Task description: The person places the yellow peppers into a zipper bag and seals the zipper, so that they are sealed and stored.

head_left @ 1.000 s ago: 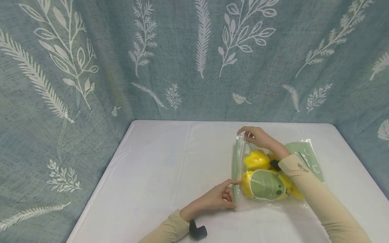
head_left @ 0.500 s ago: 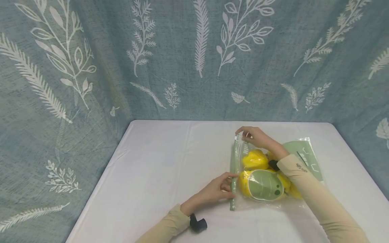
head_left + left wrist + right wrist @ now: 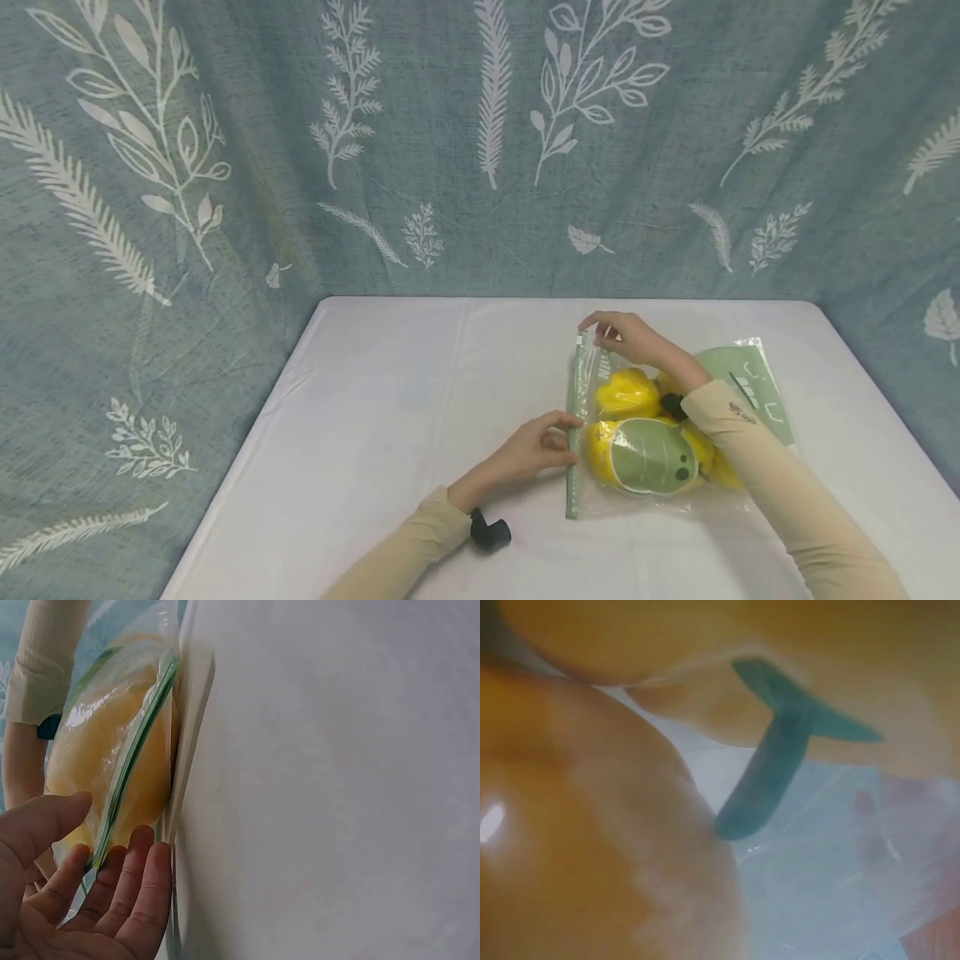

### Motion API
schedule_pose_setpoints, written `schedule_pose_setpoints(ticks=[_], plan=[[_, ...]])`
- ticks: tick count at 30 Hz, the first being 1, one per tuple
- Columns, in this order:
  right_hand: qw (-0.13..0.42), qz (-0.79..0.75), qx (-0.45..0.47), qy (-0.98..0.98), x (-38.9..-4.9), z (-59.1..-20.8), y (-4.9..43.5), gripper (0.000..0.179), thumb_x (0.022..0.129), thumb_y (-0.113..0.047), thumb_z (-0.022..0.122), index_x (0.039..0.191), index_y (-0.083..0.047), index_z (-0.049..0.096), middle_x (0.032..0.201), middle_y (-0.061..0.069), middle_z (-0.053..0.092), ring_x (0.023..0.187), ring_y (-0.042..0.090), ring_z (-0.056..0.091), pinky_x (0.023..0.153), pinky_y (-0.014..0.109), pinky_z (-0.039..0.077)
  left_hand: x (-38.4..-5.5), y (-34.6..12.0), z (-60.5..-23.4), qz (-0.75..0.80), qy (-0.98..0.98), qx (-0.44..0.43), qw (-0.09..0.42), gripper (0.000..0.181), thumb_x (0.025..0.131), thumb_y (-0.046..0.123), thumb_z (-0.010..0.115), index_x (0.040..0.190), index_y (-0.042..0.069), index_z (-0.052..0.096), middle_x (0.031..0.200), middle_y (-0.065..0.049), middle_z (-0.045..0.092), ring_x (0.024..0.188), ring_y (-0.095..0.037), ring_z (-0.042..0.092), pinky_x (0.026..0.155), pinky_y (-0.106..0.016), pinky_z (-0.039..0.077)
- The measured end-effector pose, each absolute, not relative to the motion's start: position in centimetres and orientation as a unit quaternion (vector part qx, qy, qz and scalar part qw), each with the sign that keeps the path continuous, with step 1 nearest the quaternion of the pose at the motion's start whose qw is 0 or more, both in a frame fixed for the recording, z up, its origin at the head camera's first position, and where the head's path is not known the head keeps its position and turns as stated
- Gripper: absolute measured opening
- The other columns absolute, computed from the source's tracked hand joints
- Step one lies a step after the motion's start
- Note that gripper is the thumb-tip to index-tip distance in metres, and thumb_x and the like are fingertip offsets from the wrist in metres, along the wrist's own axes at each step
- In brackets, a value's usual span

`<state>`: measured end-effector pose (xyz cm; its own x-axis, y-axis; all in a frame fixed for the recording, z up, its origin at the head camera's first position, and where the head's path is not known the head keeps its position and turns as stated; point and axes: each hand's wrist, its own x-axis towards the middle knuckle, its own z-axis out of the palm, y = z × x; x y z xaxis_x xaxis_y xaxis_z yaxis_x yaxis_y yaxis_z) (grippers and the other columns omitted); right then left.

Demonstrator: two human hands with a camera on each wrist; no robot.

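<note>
A clear zip bag (image 3: 576, 492) with green printing lies on the table, its green zip strip toward the left. Inside are yellow bell peppers (image 3: 628, 394); a green pepper stem (image 3: 769, 765) shows close up in the right wrist view. My right hand (image 3: 630, 337) pinches the far corner of the bag's zip edge. Along the middle of that edge, my left hand (image 3: 536, 447) touches the strip with its fingertips. In the left wrist view, the thumb (image 3: 67, 817) stands apart from the loosely bent fingers. The right forearm hides part of the bag.
A white-covered table (image 3: 397, 400) lies under everything. A patterned blue-green curtain (image 3: 450, 150) hangs behind it and along both sides. Black wrist-camera pieces sit by the left wrist (image 3: 491, 532) and the right wrist (image 3: 673, 407).
My left hand has slid along the zip strip away from me, from near its close end to its middle. The right hand stays at the far corner, and the peppers remain in the bag.
</note>
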<state>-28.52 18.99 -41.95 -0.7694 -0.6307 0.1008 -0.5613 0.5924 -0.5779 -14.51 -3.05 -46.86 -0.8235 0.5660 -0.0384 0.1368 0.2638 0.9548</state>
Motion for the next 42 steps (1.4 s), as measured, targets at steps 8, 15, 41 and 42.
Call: schedule_pose_setpoints(ticks=[8,15,41,42], plan=[[0.05,-0.304,-0.34,0.888,-28.4,-41.8,18.9,0.027,0.09,0.0,0.056,0.117,-0.004,0.059,0.09,0.01,0.061,0.078,0.02,0.057,0.07,0.034,0.051,-16.3,-2.9,-49.0,0.549,0.783,0.223,0.188,0.039,0.085,0.008,0.066,0.123,0.007,0.055,0.122,-0.011,0.059,0.104,-0.027,0.062,0.07,-0.018,0.051],[0.049,-0.306,-0.341,0.888,-28.6,-42.1,18.9,0.027,0.09,0.0,0.056,0.116,-0.005,0.059,0.09,0.009,0.061,0.078,0.02,0.057,0.07,0.033,0.051,-17.1,-2.7,-49.0,0.546,0.789,0.226,0.171,0.042,0.084,0.009,0.067,0.125,0.008,0.054,0.121,-0.011,0.06,0.1,-0.025,0.064,0.075,-0.019,0.051],[0.044,-0.311,-0.34,0.887,-28.3,-41.9,18.7,0.027,0.089,0.001,0.057,0.115,-0.005,0.059,0.087,0.008,0.06,0.077,0.019,0.057,0.071,0.033,0.051,-20.0,-1.6,-48.6,0.538,0.812,0.197,0.109,0.035,0.086,0.012,0.065,0.12,0.01,0.056,0.122,-0.008,0.058,0.096,-0.02,0.065,0.075,-0.021,0.053],[0.043,-0.311,-0.34,0.886,-28.3,-41.9,18.7,0.027,0.089,0.001,0.057,0.115,-0.005,0.059,0.087,0.008,0.06,0.076,0.019,0.057,0.071,0.033,0.051,-20.1,-1.6,-48.6,0.539,0.812,0.198,0.107,0.035,0.086,0.012,0.065,0.12,0.01,0.056,0.122,-0.008,0.058,0.096,-0.021,0.065,0.075,-0.021,0.053]])
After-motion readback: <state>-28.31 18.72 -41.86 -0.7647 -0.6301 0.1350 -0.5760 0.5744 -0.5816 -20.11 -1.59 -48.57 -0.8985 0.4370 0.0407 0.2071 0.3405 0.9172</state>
